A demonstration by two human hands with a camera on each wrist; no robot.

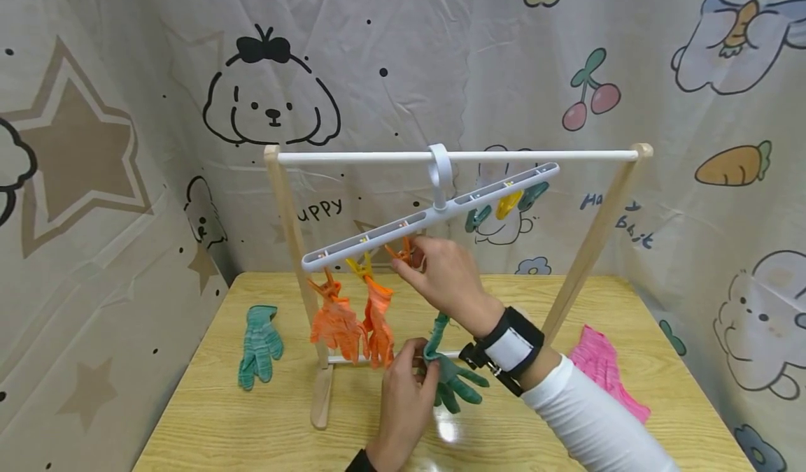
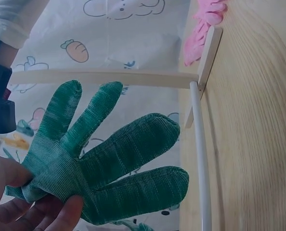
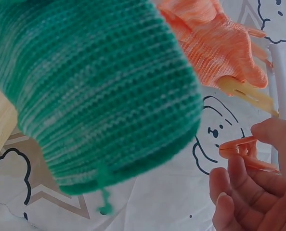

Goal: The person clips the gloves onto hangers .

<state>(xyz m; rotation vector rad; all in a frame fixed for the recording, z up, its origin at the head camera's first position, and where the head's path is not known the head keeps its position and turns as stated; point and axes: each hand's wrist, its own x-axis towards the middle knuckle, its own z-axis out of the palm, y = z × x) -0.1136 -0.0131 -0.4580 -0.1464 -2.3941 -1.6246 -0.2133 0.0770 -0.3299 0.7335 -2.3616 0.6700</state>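
Observation:
My left hand (image 1: 403, 395) pinches a green knitted glove (image 1: 458, 382) near its cuff, fingers of the glove spread toward the right. In the left wrist view, the thumb and fingertips grip the glove (image 2: 119, 156). Higher up, my right hand (image 1: 450, 276) holds an orange clothespin (image 1: 401, 252) under the tilted grey clip hanger (image 1: 434, 215). The right wrist view shows this clothespin (image 3: 239, 148) between thumb and fingers; the glove cuff (image 3: 109, 96) hangs close by, apart from it. Two orange gloves (image 1: 338, 322) dangle from clips at the hanger's low left end.
The hanger hooks over a white rod (image 1: 535, 156) on a wooden frame (image 1: 588, 248). Green and yellow clips (image 1: 507, 205) hang at its right end. Another green glove (image 1: 259, 346) lies on the table's left, pink gloves (image 1: 607, 370) on its right. Patterned cloth surrounds the table.

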